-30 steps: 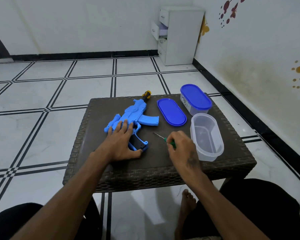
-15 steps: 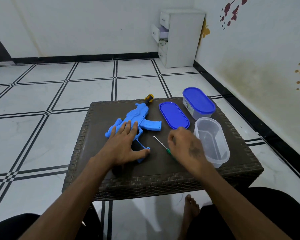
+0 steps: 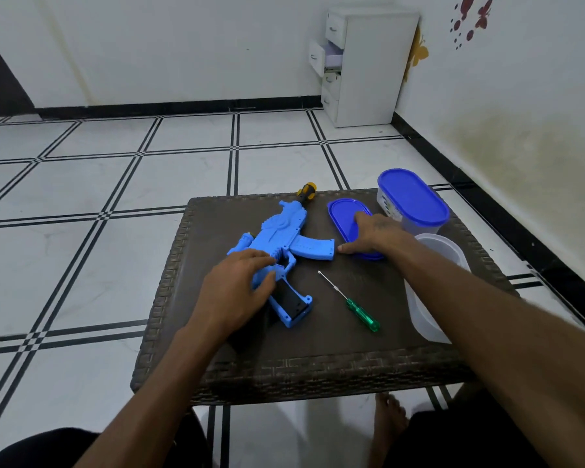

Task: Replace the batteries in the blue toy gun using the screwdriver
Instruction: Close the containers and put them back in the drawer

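The blue toy gun [image 3: 286, 236] lies flat on the dark woven table [image 3: 318, 359], its muzzle pointing away and its grip toward me. My left hand [image 3: 240, 292] rests on the gun's rear part with the fingers spread over it and the thumb by the grip. A thin screwdriver with a green handle [image 3: 352, 304] lies loose on the table, to the right of the gun. My right hand [image 3: 372, 233] lies with straight fingers on the loose blue lid [image 3: 343, 214], past the screwdriver.
A closed container with a blue lid [image 3: 412, 201] stands at the table's far right. An open clear container [image 3: 439, 265] sits near my right forearm. A yellow and black handle [image 3: 306, 190] pokes out behind the gun. A white drawer unit [image 3: 365, 65] stands in the corner.
My right hand let go of the green screwdriver, which now lies on the table, and moved away to the blue lid. My left hand stayed on the gun.
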Tool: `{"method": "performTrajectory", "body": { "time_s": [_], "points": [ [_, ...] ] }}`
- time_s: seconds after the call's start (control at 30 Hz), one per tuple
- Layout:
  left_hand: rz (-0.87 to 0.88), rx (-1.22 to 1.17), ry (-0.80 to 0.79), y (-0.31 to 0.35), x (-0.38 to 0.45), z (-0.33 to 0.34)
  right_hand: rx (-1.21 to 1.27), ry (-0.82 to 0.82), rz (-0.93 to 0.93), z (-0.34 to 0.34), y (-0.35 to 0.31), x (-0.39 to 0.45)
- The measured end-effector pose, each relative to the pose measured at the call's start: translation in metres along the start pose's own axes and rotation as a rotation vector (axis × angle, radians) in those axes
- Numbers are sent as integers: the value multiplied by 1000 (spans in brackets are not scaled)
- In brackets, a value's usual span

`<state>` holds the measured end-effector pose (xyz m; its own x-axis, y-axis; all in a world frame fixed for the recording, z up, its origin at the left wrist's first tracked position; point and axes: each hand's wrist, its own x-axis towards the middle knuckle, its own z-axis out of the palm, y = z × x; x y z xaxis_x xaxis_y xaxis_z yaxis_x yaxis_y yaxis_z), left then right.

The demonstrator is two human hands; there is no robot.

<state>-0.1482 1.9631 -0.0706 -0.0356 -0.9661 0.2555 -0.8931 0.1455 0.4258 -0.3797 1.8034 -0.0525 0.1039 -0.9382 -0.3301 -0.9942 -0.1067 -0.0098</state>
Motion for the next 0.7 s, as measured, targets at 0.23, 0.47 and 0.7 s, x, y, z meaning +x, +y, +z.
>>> {"method": "performTrajectory", "body": {
  "time_s": [0.23,0.47,0.7],
  "points": [
    [-25,-70,105,5,-8,-6,405,41,20,-36,-2,-25],
    [-214,-462,62,71,1,-6,1521,-217,-58,-36,43,-124],
    [-622,-1173,-312,167,26,23,1860,-150,-47,7,76,-162]
  ]
}}
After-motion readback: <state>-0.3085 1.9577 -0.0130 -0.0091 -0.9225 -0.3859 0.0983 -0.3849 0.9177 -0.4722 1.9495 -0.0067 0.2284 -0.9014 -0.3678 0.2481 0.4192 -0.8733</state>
